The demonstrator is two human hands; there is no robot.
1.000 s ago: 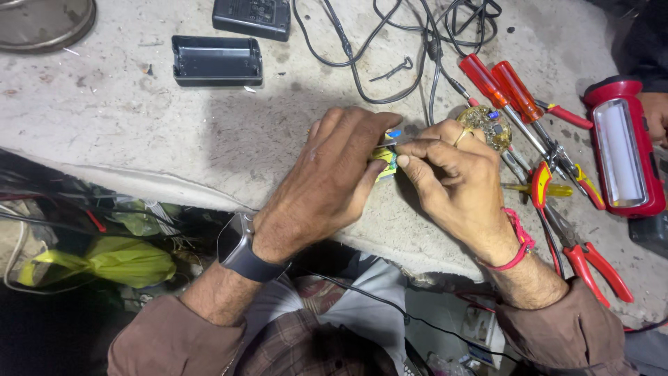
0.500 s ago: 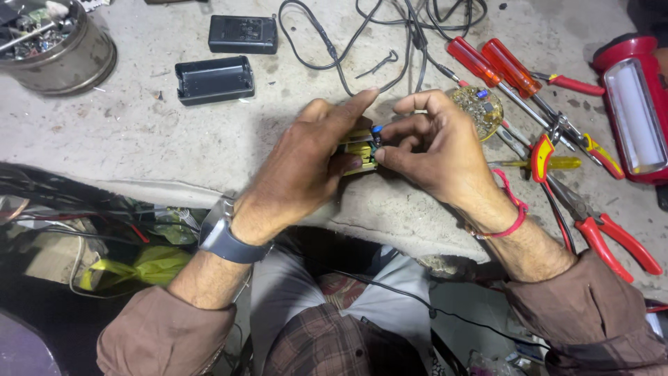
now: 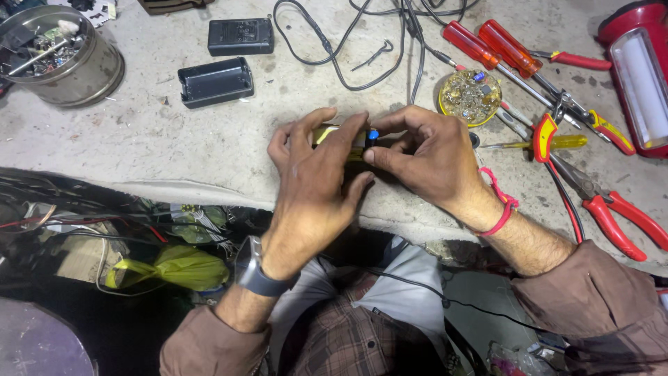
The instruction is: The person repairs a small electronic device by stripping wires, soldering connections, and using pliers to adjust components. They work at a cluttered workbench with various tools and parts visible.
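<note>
Right now a small yellow-green part (image 3: 327,134) with a blue tip (image 3: 374,134) sits between both hands, low over the grey worktop (image 3: 139,139). The left hand (image 3: 316,181) wraps over it, fingers clenched around its body, while the right hand (image 3: 424,157) pinches the end by the blue tip between thumb and forefinger. Most of the part is hidden under the fingers. Just beyond the right-hand grip lies a round yellow dish of small scraps (image 3: 470,95), with red-handled screwdrivers (image 3: 487,45) and red pliers (image 3: 612,216) farther out on that side. Beyond the left-hand grip rest an open black case half (image 3: 214,81) and a black box (image 3: 241,36); well off toward the far left corner stands a metal tin of odds and ends (image 3: 62,56). Black cable (image 3: 334,49) loops across the far side.
</note>
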